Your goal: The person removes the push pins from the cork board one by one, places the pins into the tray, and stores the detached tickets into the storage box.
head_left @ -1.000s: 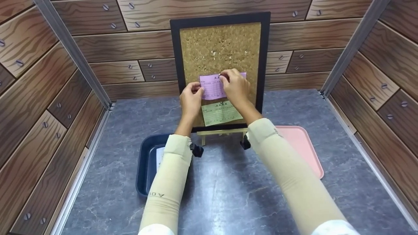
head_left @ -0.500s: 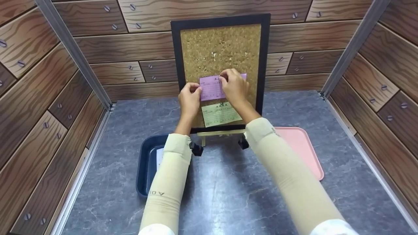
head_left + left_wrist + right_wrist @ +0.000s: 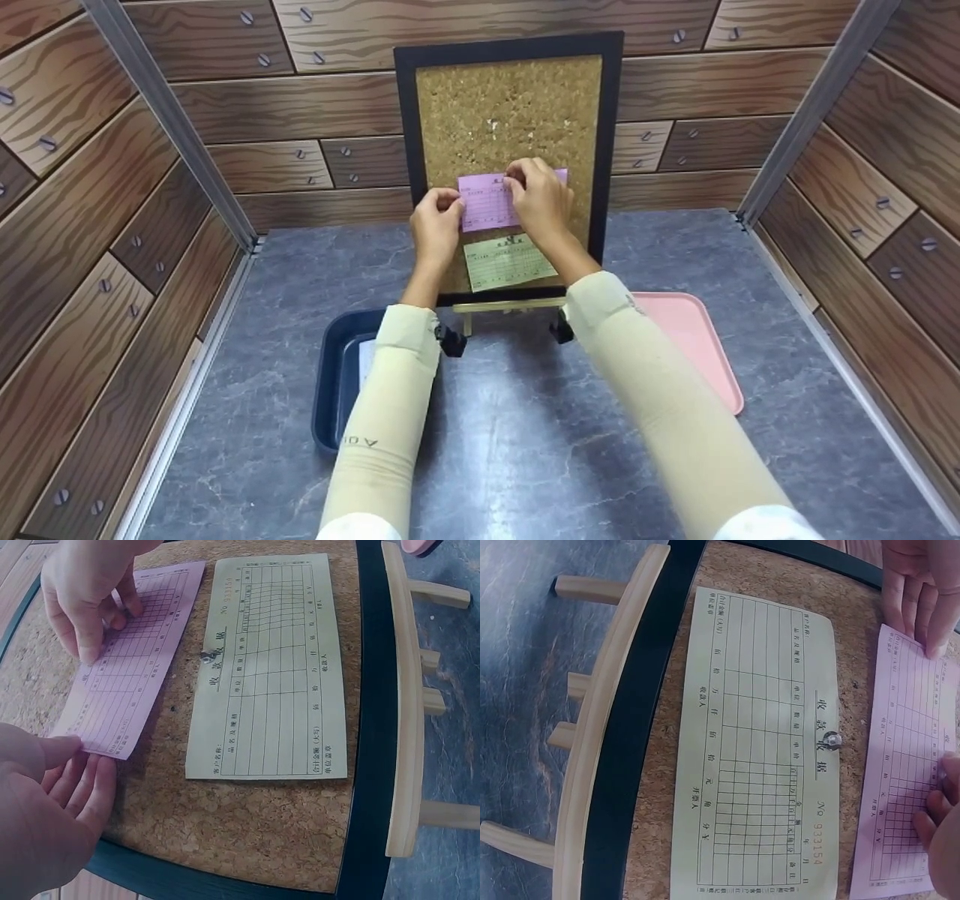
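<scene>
A purple receipt slip (image 3: 484, 206) lies against the cork of a black-framed board (image 3: 510, 97). My left hand (image 3: 436, 229) pinches its left edge, thumb in front. At the slip's upper edge, the thumb and forefinger of my right hand (image 3: 544, 199) are drawn together over the printed heading; they pinch a small pin-like thing, mostly hidden, and I cannot tell its exact kind. Below hangs a green receipt slip (image 3: 506, 264), slightly tilted, with a clear push pin (image 3: 831, 740) through its heading.
The board leans on a light wooden easel (image 3: 510, 304). A dark blue tray (image 3: 326, 382) holding a white paper (image 3: 366, 360) stands to the left, partly behind the left sleeve. Right of the easel lies a pink tray (image 3: 690, 322). Wood-patterned walls (image 3: 285, 165) surround the table.
The purple slip's lower part, slightly bowed a second ago, now lies flatter. My left hand has shifted slightly left; my right hand stays nearly still at the upper edge.
</scene>
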Available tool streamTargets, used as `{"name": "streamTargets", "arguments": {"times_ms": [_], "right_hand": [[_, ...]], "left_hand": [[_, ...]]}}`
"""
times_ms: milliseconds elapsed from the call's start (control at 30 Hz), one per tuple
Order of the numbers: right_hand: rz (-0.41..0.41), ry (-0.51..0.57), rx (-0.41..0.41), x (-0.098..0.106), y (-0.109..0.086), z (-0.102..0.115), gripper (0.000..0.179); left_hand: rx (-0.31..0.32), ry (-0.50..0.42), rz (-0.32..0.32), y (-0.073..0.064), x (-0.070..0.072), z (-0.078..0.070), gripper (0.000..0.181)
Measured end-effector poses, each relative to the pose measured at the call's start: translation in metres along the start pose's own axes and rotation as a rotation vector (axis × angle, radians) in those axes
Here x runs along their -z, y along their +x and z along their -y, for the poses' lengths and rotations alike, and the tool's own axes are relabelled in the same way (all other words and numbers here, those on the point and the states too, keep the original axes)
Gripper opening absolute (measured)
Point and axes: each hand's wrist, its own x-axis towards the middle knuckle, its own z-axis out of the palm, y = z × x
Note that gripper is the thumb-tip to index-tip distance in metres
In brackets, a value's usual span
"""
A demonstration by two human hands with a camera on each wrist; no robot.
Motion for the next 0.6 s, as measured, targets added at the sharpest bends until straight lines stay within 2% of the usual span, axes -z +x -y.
{"name": "streamTargets", "arguments": {"times_ms": [467, 600], "right_hand": [[0.018, -0.032, -0.001, 0.0004, 0.0006, 0.001, 0.014], [0.026, -0.048, 0.003, 0.0017, 0.0016, 0.0009, 0.014]], "left_hand": [[-0.001, -0.006, 0.032, -0.0006, 0.0014, 0.0013, 0.012], [0.007, -0.05, 0.043, -0.0008, 0.0025, 0.0003, 0.01]]}}
